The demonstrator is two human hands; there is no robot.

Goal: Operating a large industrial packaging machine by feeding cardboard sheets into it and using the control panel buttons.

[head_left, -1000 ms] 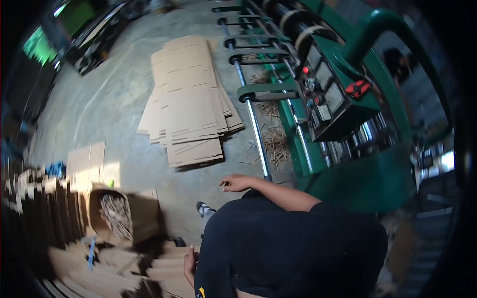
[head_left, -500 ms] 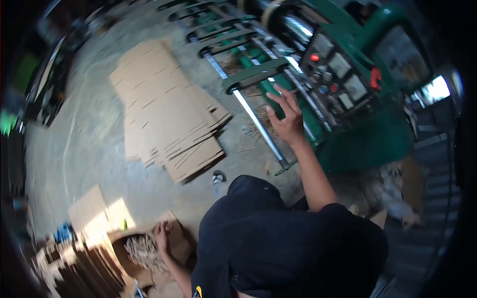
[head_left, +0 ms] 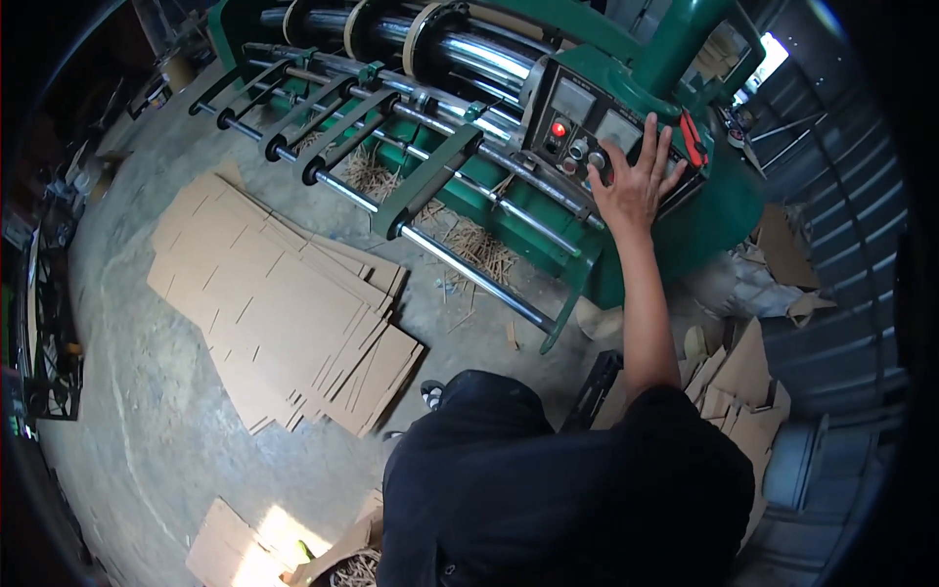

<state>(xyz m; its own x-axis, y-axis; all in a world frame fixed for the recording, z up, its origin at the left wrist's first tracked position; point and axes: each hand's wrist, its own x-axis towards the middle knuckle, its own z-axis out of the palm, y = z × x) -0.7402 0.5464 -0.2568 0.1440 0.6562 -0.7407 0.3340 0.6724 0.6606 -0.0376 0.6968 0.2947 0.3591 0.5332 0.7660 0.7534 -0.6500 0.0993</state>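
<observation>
the right hand (head_left: 634, 191) is held out over the black control panel with round knobs (head_left: 572, 103), fingers spread wide and nothing held in it. its thumb and first finger are by the small knobs, but i cannot tell if they touch. the left hand does not show, so i cannot tell what it does.

the panel sits on the right end of the big green metal machine (head_left: 523, 240). a round red light (head_left: 558, 129) glows on it, and a red and black tool (head_left: 693, 142) is just beside the hand. a long shiny silver bar (head_left: 474, 279) runs along the machine's front. thin brown cardboard strips (head_left: 479, 249) lie under it. flat brown cardboard sheets (head_left: 284, 303) lie piled on the gray floor (head_left: 147, 391).
</observation>
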